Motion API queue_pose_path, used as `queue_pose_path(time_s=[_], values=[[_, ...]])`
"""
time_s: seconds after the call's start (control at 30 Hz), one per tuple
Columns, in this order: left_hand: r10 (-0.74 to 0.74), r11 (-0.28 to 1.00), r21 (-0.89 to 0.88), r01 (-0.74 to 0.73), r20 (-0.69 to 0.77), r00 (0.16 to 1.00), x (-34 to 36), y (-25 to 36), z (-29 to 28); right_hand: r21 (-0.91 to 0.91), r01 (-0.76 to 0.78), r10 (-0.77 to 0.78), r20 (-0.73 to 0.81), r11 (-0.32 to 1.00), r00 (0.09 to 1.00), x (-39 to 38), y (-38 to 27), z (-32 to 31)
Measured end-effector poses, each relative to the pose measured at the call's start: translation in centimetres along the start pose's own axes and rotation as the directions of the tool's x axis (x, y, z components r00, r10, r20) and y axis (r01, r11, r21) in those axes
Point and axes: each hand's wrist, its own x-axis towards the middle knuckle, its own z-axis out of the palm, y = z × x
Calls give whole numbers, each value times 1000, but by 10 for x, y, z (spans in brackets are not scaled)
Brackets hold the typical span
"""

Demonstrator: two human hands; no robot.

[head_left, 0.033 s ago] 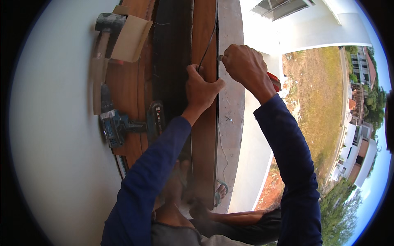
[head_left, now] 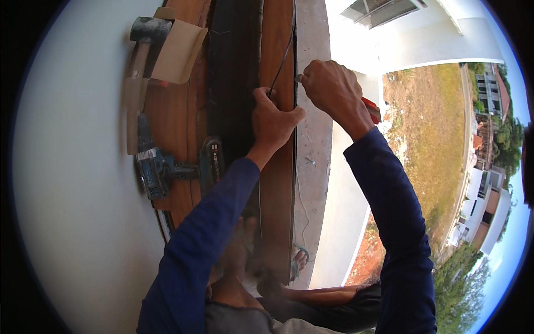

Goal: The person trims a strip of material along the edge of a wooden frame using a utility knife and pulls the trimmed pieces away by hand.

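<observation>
A long brown wood-grain plank (head_left: pixel 276 167) with a thin black strip along its right edge runs away from me. My left hand (head_left: pixel 274 123) grips across it, thumb at the right edge. A loose black cord (head_left: pixel 282 62) rises from between its fingers toward the plank's far end. Just right of that edge, my right hand (head_left: pixel 335 92) is closed round a red-handled tool (head_left: pixel 371 109). The tool's small metal tip (head_left: pixel 299 79) pokes out by the black strip. My palm and fingers hide most of the tool, so its exact kind cannot be made out.
On brown boards at left lie a cordless drill (head_left: pixel 158 173), a mallet (head_left: pixel 149 32) and a torn cardboard piece (head_left: pixel 178 53), beside a white wall (head_left: pixel 72 167). A grey concrete ledge (head_left: pixel 314 195) with a screw (head_left: pixel 310 162) borders the plank. Dry grass lies beyond at right.
</observation>
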Motion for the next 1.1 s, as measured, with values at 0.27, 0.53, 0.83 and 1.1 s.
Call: queue_pose_path(time_s=[0.27, 0.53, 0.83, 1.1], values=[[35, 989, 143, -37, 20, 999, -21, -5, 0, -45, -9, 6, -71, 999, 997, -3, -2, 6], [13, 996, 85, -16, 35, 999, -21, -3, 0, -28, 22, -24, -61, 999, 998, -12, 3, 13], [26, 991, 130, -26, 3, 1000, -22, -3, 0, 13, 47, -45, -146, 999, 988, -12, 11, 23], [24, 991, 131, -25, 8, 1000, -22, -2, -2, -71, -11, 7, -48, 997, 999, -6, -4, 6]])
